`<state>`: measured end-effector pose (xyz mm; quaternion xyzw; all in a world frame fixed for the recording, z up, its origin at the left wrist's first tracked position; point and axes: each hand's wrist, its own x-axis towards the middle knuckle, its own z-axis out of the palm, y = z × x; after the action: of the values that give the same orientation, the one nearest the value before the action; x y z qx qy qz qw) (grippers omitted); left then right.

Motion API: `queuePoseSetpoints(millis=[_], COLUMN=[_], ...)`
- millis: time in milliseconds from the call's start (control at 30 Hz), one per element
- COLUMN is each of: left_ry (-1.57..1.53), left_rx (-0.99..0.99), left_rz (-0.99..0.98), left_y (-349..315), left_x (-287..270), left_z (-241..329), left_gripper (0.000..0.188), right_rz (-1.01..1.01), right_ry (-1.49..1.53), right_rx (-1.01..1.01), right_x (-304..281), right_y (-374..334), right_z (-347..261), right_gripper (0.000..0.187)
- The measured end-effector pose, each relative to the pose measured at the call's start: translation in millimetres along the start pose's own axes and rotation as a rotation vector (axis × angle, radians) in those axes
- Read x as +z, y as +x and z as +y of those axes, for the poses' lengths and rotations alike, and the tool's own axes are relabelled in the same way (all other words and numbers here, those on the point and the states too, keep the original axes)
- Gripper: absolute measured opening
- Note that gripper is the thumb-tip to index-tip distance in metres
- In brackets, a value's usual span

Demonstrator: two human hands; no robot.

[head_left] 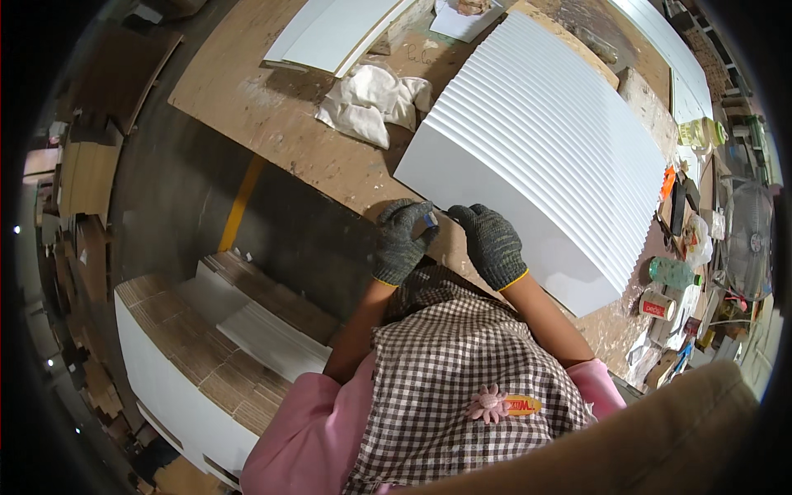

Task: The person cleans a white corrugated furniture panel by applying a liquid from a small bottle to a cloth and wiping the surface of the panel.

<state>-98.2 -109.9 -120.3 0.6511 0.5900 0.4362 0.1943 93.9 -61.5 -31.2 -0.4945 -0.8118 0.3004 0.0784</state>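
My left hand (402, 241), in a grey knitted glove with a yellow cuff, is closed on a small blue-and-white piece (431, 219) too small to name. Close beside it, my right hand (491, 243) wears a matching glove, its fingers pinched toward the left hand. What the right fingers grip, if anything, I cannot make out. Both hands are over the front edge of a worn brown worktable (363, 186). Just beyond them lies a fanned stack of white panels (536, 148), each overlapping the one before. A crumpled white cloth (371, 106) rests left of the stack.
More white panels (330, 37) lie at the table's far left. A green bottle (674, 272), a red-and-white cup (657, 305) and a fan (749, 239) are at the right. Brown-and-white stacked pieces (198, 355) stand low on my left, near a yellow floor line (242, 204).
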Motion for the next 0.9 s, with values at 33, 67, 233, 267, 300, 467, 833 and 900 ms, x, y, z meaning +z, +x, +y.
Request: queuePoseSetpoints(millis=[33, 67, 233, 267, 300, 467, 833, 900], left_ry=[0.074, 0.146, 0.149, 0.117, 0.117, 0.194, 0.135, 0.148], left_rx=[-0.005, -0.008, 0.076, 0.061, 0.058, 0.121, 0.032, 0.049], left_rz=[0.019, 0.036, 0.009, 0.008, 0.008, 0.022, 0.022, 0.025], left_y=[-2, -2, -13, -13, -15, -17, -32, -34], left_x=[-2, -4, -3, -4, -4, -7, -3, -2], left_z=[2, 4, -19, -21, -23, -26, -27, -28], left_gripper=[0.035, 0.031, 0.031, 0.032, 0.032, 0.035, 0.037, 0.037], right_rz=[-0.007, -0.029, -0.146, -0.138, -0.129, -0.155, -0.256, -0.238], right_ry=[-0.001, 0.017, -0.035, -0.026, -0.015, -0.187, -0.092, -0.024], right_rx=[-0.004, -0.021, -0.019, -0.047, -0.074, -0.124, 0.074, 0.115], right_x=[2, 4, 17, 23, 26, 35, 36, 36], right_y=[1, 1, 4, 6, 8, 10, 4, 6], right_z=[1, 1, -7, -4, -3, -5, -29, -30], right_gripper=[0.051, 0.052, 0.053, 0.053, 0.052, 0.052, 0.059, 0.057])
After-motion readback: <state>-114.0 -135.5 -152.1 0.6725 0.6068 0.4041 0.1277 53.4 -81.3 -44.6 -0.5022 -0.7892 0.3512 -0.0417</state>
